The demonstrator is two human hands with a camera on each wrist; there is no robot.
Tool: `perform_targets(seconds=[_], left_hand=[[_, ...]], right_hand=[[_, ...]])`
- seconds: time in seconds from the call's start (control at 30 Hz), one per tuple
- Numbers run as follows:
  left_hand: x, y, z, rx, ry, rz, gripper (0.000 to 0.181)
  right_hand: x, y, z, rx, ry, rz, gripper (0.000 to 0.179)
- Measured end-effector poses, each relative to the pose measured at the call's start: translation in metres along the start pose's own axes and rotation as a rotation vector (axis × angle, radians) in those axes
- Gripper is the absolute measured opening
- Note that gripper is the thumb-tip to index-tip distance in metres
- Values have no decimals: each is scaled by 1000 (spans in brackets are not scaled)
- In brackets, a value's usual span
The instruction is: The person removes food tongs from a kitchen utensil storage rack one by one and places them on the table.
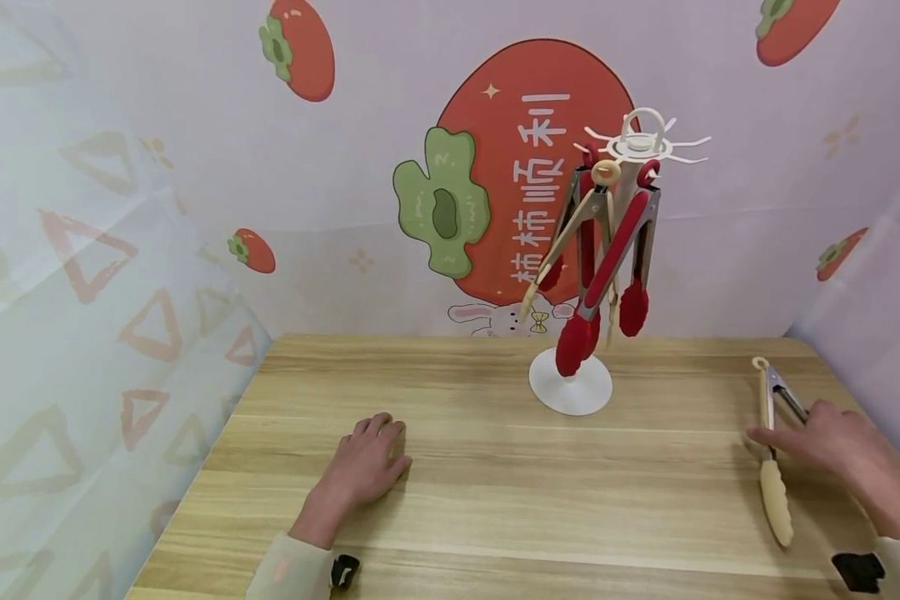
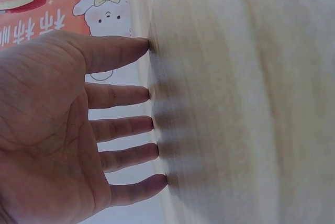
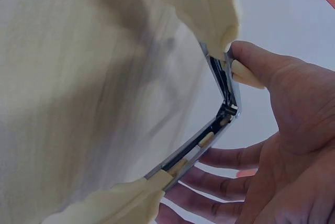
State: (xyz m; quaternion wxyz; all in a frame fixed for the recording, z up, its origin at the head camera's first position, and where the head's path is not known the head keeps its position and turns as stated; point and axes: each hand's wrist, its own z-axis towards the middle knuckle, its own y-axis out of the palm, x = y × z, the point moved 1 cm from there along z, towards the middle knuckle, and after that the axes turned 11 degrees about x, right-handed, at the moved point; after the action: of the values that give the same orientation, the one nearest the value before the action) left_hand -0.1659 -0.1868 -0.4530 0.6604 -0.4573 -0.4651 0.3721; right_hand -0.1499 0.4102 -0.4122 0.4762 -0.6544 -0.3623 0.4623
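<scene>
My right hand (image 1: 840,442) grips a pair of cream-tipped metal tongs (image 1: 776,504) at the right side of the table. In the right wrist view the tongs (image 3: 193,9) are spread apart at the hinge, with my thumb on one arm and my fingers on the other. Fingertips touching the tabletop, my left hand (image 1: 363,462) rests left of the middle; its palm (image 2: 47,114) faces the left wrist camera and holds nothing. Red tongs (image 1: 611,250) and another cream pair (image 1: 566,237) hang from a white hook stand (image 1: 637,148) at the back.
The stand's round white base (image 1: 570,392) sits on the wooden table (image 1: 457,517), near its back edge. Thin hooks stick out around the stand's top, under a ring handle. Printed cloth walls (image 1: 360,167) enclose the table at the back and both sides.
</scene>
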Motion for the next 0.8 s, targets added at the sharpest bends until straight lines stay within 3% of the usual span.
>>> perform_targets(seconds=[0.23, 0.47, 0.8], left_hand=[[-1, 2, 1, 8, 6, 1, 49], [-1, 4, 1, 10, 16, 15, 51], [-2, 3, 1, 9, 8, 14, 51]], right_hand=[[5, 7, 1, 14, -1, -20, 85], [8, 14, 8, -26, 60, -61, 87], [5, 20, 9, -12, 67, -36, 76]])
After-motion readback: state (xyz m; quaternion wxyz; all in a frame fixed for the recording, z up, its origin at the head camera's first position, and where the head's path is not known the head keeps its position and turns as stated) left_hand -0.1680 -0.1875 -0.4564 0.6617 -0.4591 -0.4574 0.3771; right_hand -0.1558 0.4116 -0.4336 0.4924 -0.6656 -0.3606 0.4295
